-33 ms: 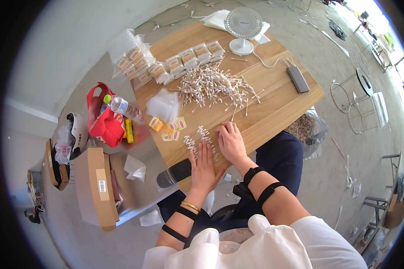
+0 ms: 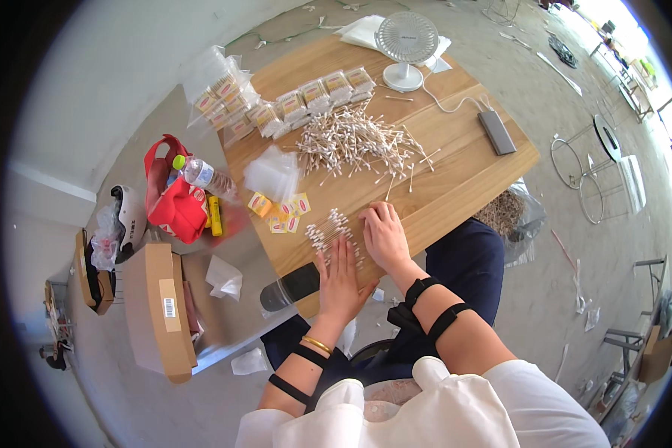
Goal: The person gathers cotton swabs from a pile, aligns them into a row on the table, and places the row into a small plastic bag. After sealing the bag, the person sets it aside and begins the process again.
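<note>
A small row of cotton swabs (image 2: 328,230) lies side by side near the table's front left edge. My left hand (image 2: 341,272) lies flat over the near end of this row, fingers stretched, touching the swabs and holding none. Just to its right, my right hand (image 2: 385,237) rests on the wooden table, fingers loosely bent and close together. Nothing shows in it, though its palm side is hidden. A large loose pile of cotton swabs (image 2: 355,142) spreads beyond both hands. Small yellow and white printed cards (image 2: 287,213) and clear plastic bags (image 2: 271,175) lie left of the row.
Packed swab packets (image 2: 306,101) line the table's far left. A white fan (image 2: 405,48) and a grey power bank (image 2: 496,133) stand farther back and right. A black phone-like object (image 2: 295,287) sits at the front left corner. Left are a red bag (image 2: 178,209) and a cardboard box (image 2: 157,313).
</note>
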Demonstrator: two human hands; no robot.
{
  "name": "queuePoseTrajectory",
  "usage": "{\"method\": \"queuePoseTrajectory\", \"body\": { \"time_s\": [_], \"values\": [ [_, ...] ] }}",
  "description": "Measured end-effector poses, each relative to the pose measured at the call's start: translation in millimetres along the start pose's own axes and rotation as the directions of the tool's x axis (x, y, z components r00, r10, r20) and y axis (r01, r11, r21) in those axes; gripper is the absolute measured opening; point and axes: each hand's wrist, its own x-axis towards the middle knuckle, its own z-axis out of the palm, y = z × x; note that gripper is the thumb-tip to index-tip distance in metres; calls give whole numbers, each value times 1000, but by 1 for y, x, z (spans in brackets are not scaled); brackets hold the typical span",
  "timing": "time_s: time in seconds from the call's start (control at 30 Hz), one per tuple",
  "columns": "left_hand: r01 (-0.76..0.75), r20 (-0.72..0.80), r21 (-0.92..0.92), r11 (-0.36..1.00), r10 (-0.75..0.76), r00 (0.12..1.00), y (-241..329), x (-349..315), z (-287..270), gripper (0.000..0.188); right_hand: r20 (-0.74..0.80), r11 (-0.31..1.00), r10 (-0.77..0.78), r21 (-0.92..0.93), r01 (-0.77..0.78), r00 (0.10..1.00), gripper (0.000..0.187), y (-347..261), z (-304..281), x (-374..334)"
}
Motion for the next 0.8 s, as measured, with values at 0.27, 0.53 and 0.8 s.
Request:
{"method": "queuePoseTrajectory", "body": {
  "time_s": [0.27,0.53,0.8],
  "values": [
    [8,-41,-37,999,-10,999,-9,6,3,104,15,1000,-5,18,5,1000,18,-1,2,1],
    [156,-193,-178,972,-190,963,-18,-23,-11,106,52,999,29,23,-30,998,20,5,2,1],
    [262,-190,-323,910,-334,923,-19,-26,-9,110,204,978,-157,165,124,966,24,-10,-3,-6]
  ]
}}
